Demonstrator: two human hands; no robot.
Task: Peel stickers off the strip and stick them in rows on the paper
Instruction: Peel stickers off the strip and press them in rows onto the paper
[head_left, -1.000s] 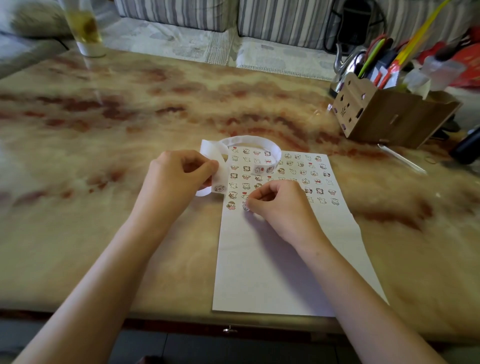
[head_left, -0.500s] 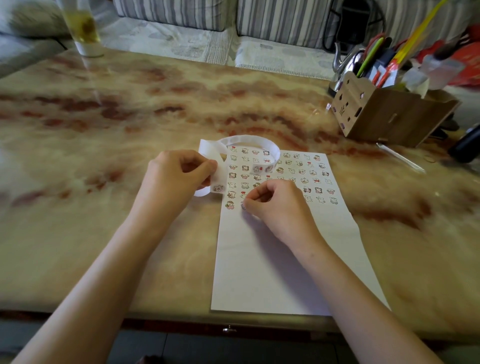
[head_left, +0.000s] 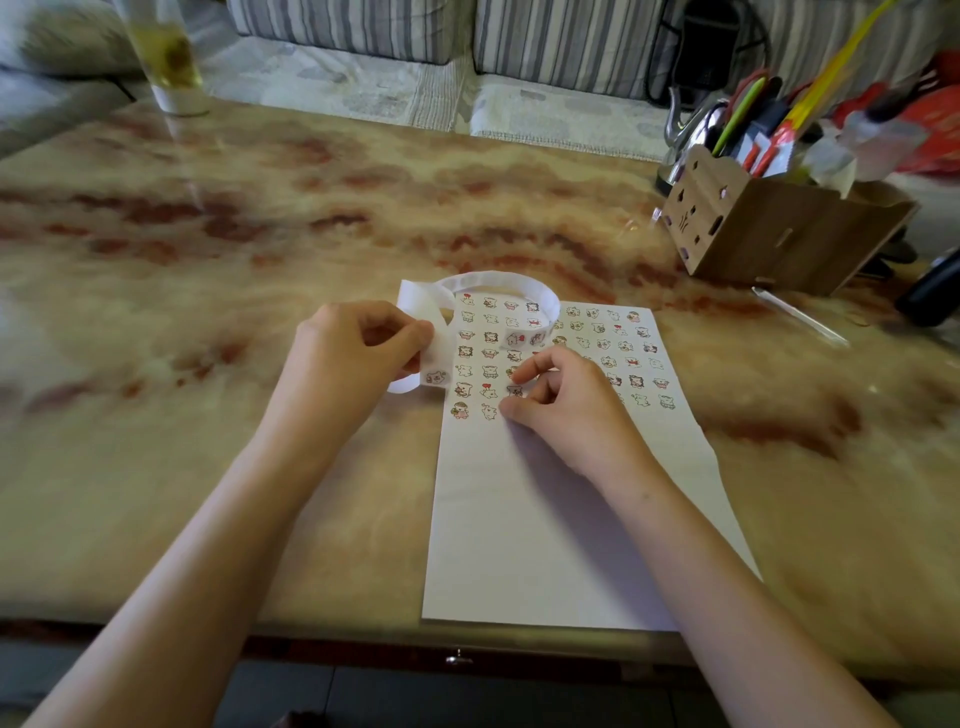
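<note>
Where the white paper (head_left: 545, 545) meets the near table edge, its lower half is bare. Its long axis runs from the person straight away, with the short near edge toward the body.

Further up, the right hand (head_left: 571, 415) rests on the sheet with fingers loosely curled. Thumb and index tips sit close on either side of a small sticker (head_left: 514, 391) in the lowest rows. Whether they pinch it or merely press it cannot be determined.

Beside it, at the paper's left edge, the left hand (head_left: 348, 358) pinches the sticker strip (head_left: 498, 283) between thumb and curled fingers. The strip stands on edge as a loop, arcing away from that hand, round to the right over the upper-left rows, and back toward the person. A short tail curls out below the grip.

Judgement: strip and stickers are very light, thin and limp. The backing is likely slick, and the stickers are tacky and liable to crease. The best hold is a fingertip pinch on the backing just beside the next sticker, lifting each by one corner.

Beyond, a wooden pen organiser (head_left: 769, 234) stands at the far right of the marble-patterned table (head_left: 260, 234).
</note>
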